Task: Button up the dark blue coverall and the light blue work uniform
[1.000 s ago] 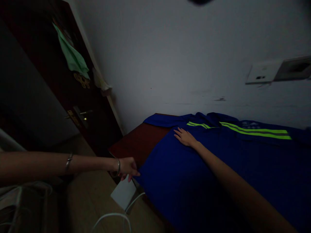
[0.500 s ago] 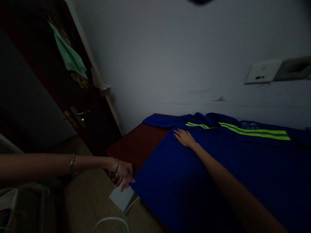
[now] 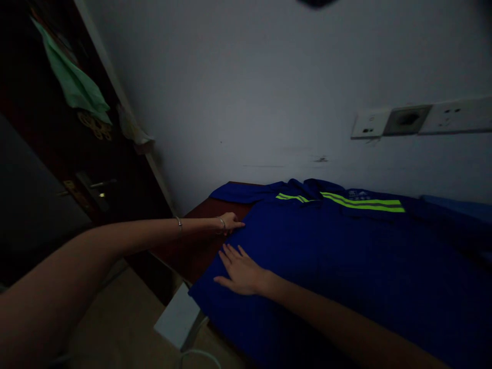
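Note:
A dark blue shirt (image 3: 346, 256) with neon green shoulder stripes (image 3: 361, 203) lies spread flat on a reddish-brown table (image 3: 207, 220). My left hand (image 3: 229, 223) reaches across to the shirt's left edge, fingers curled at the fabric there; I cannot see whether it grips it. Two bracelets ring that wrist. My right hand (image 3: 240, 269) lies flat and open on the shirt's lower left part, fingers stretched toward the edge.
A white wall with sockets (image 3: 407, 120) runs behind the table. A dark wooden door (image 3: 77, 169) with a handle stands at left, a green cloth (image 3: 73, 84) hanging on it. A white box (image 3: 179, 318) and a cable lie on the floor below the table's corner.
My left hand rose from the shirt's hem near the floor box to the shirt's left edge on the table. My right hand slid down from near the collar to the lower left part.

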`<act>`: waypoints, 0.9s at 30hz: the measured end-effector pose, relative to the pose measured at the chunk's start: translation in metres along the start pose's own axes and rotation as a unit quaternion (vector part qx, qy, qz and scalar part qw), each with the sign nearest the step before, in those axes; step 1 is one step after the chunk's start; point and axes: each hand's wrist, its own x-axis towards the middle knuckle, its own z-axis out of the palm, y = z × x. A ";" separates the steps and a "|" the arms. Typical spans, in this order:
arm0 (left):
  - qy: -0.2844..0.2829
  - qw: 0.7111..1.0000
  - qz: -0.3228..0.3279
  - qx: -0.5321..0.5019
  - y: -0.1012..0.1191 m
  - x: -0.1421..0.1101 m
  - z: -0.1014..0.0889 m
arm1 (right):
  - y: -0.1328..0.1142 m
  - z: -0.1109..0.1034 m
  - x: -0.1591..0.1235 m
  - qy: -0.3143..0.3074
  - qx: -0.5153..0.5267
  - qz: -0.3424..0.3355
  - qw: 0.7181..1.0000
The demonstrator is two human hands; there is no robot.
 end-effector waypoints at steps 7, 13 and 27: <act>0.072 0.988 0.009 0.134 0.014 0.020 0.002 | 0.046 -0.035 -0.031 0.071 -0.077 0.055 0.993; 0.101 0.964 0.042 0.245 0.009 0.007 0.015 | 0.129 -0.047 -0.110 0.054 -0.136 0.304 0.941; 0.227 0.843 0.346 0.344 0.100 0.012 0.020 | 0.053 -0.038 -0.103 0.031 -0.094 0.137 0.986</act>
